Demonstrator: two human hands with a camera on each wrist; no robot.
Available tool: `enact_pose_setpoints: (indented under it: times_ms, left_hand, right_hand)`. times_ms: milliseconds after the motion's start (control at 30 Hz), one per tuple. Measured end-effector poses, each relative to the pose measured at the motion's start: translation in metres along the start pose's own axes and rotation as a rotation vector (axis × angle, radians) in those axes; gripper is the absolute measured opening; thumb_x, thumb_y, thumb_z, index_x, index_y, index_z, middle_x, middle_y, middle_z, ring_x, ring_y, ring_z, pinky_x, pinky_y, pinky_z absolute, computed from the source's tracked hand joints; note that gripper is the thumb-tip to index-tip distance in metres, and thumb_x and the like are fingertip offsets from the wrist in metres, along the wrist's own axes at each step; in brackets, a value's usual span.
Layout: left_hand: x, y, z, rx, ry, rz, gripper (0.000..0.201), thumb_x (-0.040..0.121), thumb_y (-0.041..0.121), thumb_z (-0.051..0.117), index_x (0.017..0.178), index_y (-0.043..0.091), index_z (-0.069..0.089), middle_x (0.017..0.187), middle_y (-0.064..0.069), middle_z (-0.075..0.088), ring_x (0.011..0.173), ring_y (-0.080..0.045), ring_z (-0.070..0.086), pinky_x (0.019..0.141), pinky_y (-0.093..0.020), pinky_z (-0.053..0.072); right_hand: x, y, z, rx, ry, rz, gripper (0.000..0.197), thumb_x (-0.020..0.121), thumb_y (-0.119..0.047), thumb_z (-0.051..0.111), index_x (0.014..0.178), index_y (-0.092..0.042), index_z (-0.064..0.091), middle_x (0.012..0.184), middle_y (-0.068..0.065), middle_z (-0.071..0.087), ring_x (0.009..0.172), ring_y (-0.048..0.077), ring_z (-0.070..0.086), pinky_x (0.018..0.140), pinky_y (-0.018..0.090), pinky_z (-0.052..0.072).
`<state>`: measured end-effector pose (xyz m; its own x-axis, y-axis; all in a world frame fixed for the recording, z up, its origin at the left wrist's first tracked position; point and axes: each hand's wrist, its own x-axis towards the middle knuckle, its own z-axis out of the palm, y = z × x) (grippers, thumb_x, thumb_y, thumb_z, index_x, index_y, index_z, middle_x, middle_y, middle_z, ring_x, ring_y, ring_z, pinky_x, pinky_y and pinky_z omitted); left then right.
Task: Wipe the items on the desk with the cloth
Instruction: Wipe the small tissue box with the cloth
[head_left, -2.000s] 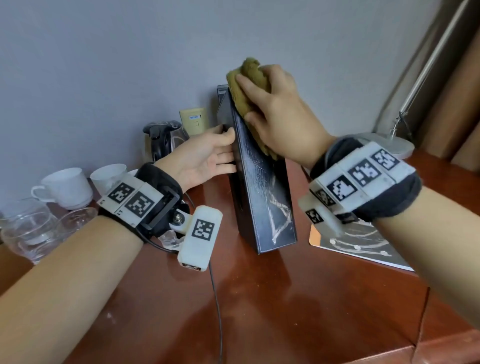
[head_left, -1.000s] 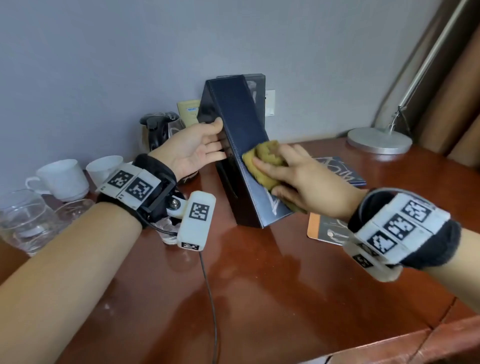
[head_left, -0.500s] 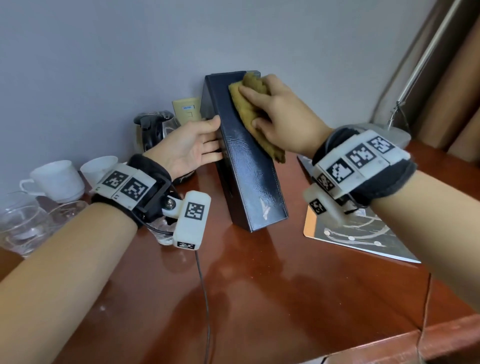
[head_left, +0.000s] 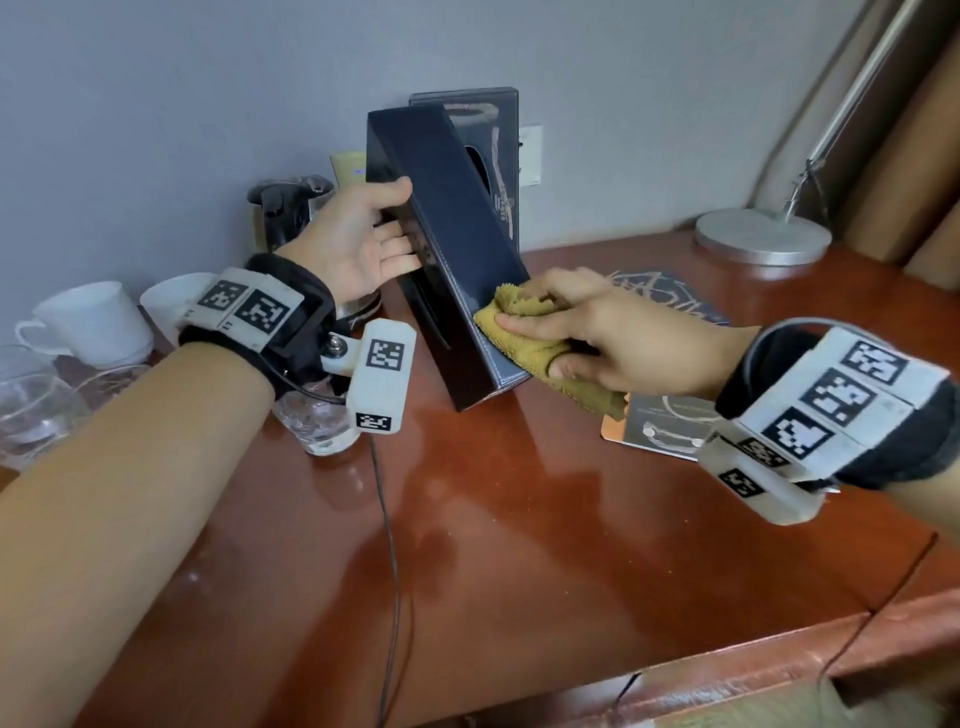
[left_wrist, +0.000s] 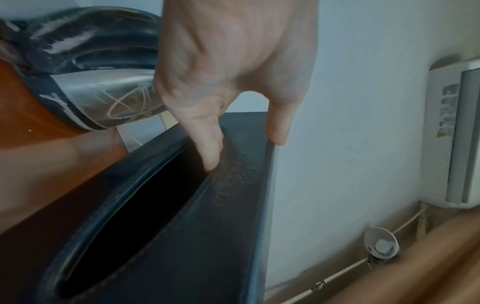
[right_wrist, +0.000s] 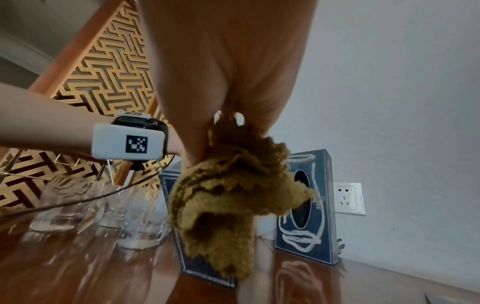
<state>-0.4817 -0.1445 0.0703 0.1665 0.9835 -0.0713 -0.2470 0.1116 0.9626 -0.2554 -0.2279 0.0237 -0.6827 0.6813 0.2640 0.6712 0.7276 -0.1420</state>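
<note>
Centrally, a dark navy tissue box (head_left: 447, 244) stands tilted on a glossy reddish-brown worktop (head_left: 519, 545), its lower end on the wood and its upper end leaning away to the left. Its surface looks like smooth leather with pale stitching along the edges, and the left wrist view shows an oval opening in the face turned toward the left hand (head_left: 358, 244). That hand steadies the box near its upper end: the thumb lies over the top edge while the straight fingers (left_wrist: 207, 148) press flat against the face with the opening, one fingertip at the slot's rim. A mustard-yellow terry cloth (head_left: 530, 338) is bunched in the right hand (head_left: 613, 332), whose grip is clamped on it, thumb and curled fingers pinching the folds. The cloth is pressed against the lower right face of the box, just above the bottom corner, with a loose end hanging toward the worktop. Behind stands a second patterned tissue box (head_left: 488, 135) against the grey wall. A kettle (head_left: 291, 208), white cups (head_left: 98, 322) and clear glasses (head_left: 36, 405) sit to the left; a lamp base (head_left: 763, 239) and printed cards (head_left: 660, 431) lie to the right
</note>
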Motion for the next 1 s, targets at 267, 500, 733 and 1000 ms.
enact_pose_setpoints:
  times_ms: [267,500,733,1000]
  left_hand:
    - [-0.007,0.001,-0.007,0.033,-0.013,0.012,0.017,0.097,0.022,0.053,0.109,0.012,0.059,0.085,-0.002,0.075,0.085,-0.015,0.073,0.070,-0.030,0.059]
    - [-0.007,0.002,-0.002,0.028,0.055,-0.005,0.010,0.095,0.019,0.056,0.102,0.011,0.059,0.085,-0.006,0.074,0.085,-0.017,0.071,0.076,-0.033,0.057]
    - [-0.017,0.004,0.007,0.077,0.093,-0.001,0.009,0.096,0.020,0.056,0.093,0.011,0.056,0.087,-0.006,0.070,0.082,-0.016,0.068,0.065,-0.029,0.056]
    - [-0.022,0.006,0.010,0.111,0.071,-0.015,0.007,0.097,0.019,0.053,0.095,0.013,0.056,0.099,-0.008,0.066,0.093,-0.018,0.065,0.086,-0.037,0.053]
  right_hand:
    - [0.057,-0.006,-0.017,0.061,0.180,0.174,0.061,0.089,-0.013,0.060,0.144,-0.015,0.034,0.135,0.015,0.036,0.126,0.033,0.034,0.109,0.033,0.023]
    - [0.038,-0.017,0.002,0.000,0.092,-0.035,0.059,0.079,-0.019,0.070,0.135,-0.018,0.051,0.127,0.014,0.045,0.110,0.032,0.042,0.098,0.035,0.033]
    - [0.017,0.000,0.001,0.091,0.125,-0.038,0.060,0.077,-0.022,0.064,0.133,-0.010,0.051,0.121,0.016,0.047,0.111,0.016,0.034,0.099,0.020,0.023]
    - [0.060,-0.005,-0.014,0.141,0.271,0.088,0.052,0.091,-0.006,0.054,0.141,-0.005,0.038,0.139,0.020,0.036,0.128,0.026,0.038,0.100,0.004,0.016]
